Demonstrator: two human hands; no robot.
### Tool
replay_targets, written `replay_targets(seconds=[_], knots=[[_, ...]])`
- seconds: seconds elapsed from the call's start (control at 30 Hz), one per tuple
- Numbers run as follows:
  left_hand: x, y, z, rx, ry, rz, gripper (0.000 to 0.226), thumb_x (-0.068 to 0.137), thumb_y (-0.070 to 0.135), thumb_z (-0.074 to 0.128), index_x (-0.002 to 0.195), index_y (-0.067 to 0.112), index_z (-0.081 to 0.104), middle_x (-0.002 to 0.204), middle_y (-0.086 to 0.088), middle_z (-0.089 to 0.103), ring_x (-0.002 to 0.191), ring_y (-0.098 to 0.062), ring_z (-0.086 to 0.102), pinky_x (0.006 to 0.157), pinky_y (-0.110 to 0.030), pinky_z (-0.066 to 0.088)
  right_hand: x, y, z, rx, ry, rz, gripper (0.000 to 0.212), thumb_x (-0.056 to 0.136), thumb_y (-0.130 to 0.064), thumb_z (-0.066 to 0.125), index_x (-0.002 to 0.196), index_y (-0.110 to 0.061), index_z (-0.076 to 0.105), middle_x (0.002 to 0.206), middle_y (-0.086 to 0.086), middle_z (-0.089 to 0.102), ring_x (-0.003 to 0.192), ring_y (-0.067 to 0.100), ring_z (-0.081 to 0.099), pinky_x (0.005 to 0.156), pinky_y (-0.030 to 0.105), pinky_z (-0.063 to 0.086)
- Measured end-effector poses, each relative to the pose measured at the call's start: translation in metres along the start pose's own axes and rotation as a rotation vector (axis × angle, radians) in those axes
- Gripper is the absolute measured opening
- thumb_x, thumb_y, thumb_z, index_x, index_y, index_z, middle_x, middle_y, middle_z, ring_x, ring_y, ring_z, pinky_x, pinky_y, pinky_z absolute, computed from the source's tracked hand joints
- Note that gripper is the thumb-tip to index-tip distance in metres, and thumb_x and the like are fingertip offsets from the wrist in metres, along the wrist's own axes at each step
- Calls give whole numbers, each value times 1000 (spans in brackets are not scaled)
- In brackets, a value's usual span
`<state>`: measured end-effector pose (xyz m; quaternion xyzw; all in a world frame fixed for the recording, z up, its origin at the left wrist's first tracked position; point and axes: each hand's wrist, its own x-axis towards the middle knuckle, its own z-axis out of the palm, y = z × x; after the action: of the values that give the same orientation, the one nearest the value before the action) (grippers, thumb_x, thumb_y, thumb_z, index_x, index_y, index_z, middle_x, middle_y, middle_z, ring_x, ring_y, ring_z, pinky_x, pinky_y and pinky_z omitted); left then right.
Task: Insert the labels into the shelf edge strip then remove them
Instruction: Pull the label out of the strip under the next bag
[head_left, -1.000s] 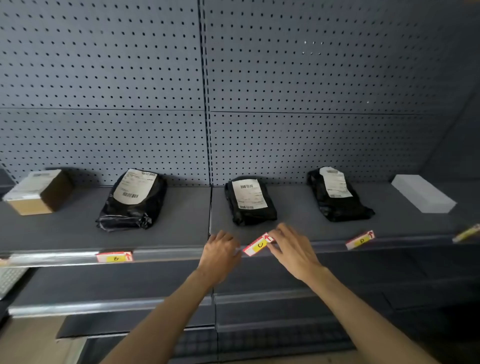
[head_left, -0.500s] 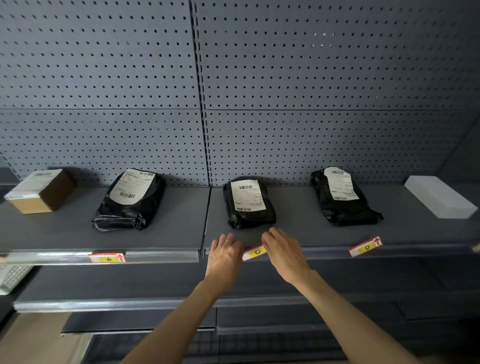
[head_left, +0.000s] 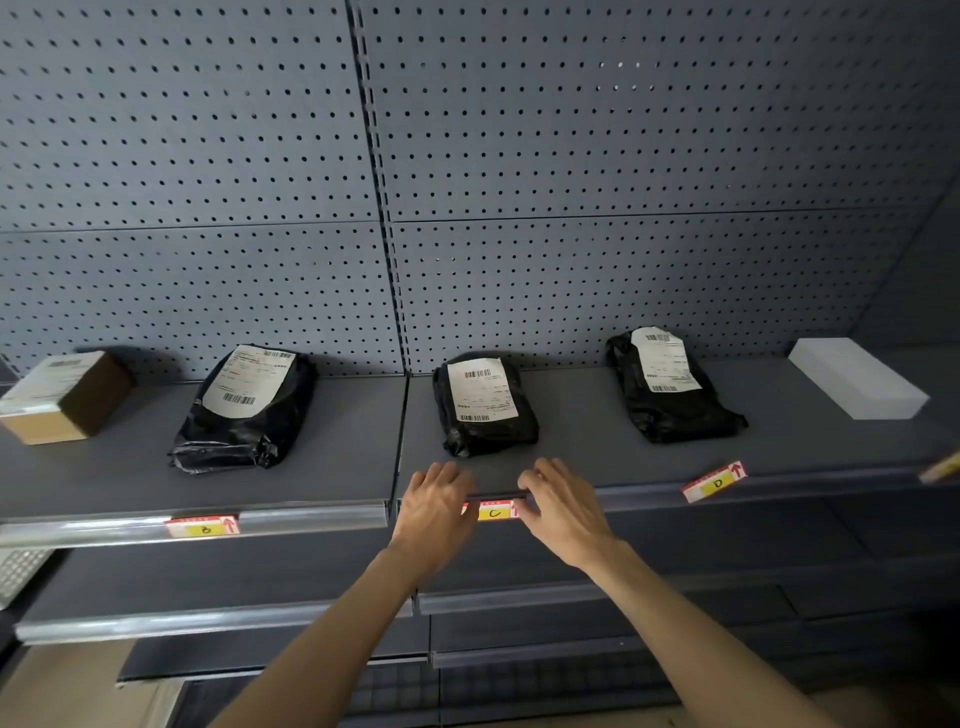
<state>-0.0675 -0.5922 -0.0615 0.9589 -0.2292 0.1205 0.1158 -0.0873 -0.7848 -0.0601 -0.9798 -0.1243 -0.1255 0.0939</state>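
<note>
The red-and-yellow label marked C (head_left: 493, 511) lies level in the shelf edge strip (head_left: 322, 515), between my two hands. My left hand (head_left: 435, 514) presses on its left end and my right hand (head_left: 561, 512) on its right end, fingers on the strip's top lip. Label B (head_left: 203, 526) sits flat in the strip to the left. Label D (head_left: 716, 482) is tilted at the shelf edge on the right, one end raised. Another label (head_left: 941, 467) pokes in at the far right edge.
On the shelf stand a cardboard box (head_left: 62, 397), three black mailer bags (head_left: 247, 410) (head_left: 485, 405) (head_left: 670, 387) with white shipping labels, and a white box (head_left: 857, 378). A pegboard wall rises behind. Lower shelves (head_left: 208, 618) sit below my arms.
Label C went from tilted and held up by my right hand to lying level in the strip. Both hands closed in on its ends.
</note>
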Motion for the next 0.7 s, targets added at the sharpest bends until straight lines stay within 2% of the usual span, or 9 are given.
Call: replay_targets(seconds=[0.07,0.23,0.43,0.6,0.7], knots=[[5,9,-9,-72,32,7,17,87,31,57,95,17,62,97,0,63,91,-22,57,79,-35,47,-7,10,-13,3,27,-6,29,91,-37,55,106,-12,61,100,2,61,92,18,56,73,31,51],[26,47,-20,-80,64,24,30,88,45,52,84,16,62,85,0,62,88,-23,56,78,-39,49,-31,56,-47,-61,56,7,41,91,-50,47,103,-13,61,98,2,62,89,18,56,72,32,49],[59,113,-6,-92,55,69,40,86,58,47,80,23,65,83,3,65,88,-20,58,78,-37,48,-62,139,-80,-111,56,63,41,91,-50,50,96,-13,63,96,3,58,88,21,55,68,38,50],[82,180,21,-111,45,26,34,84,52,55,75,20,65,81,1,68,88,-22,61,78,-36,47,-76,212,-95,-97,31,62,33,89,-47,55,96,-15,63,96,1,56,86,19,53,63,32,46],[91,217,38,-108,27,11,29,83,45,59,72,19,65,81,-1,69,87,-25,61,78,-35,45,-82,244,-99,-81,-3,47,28,89,-42,58,98,-16,62,98,0,56,85,16,53,66,32,51]])
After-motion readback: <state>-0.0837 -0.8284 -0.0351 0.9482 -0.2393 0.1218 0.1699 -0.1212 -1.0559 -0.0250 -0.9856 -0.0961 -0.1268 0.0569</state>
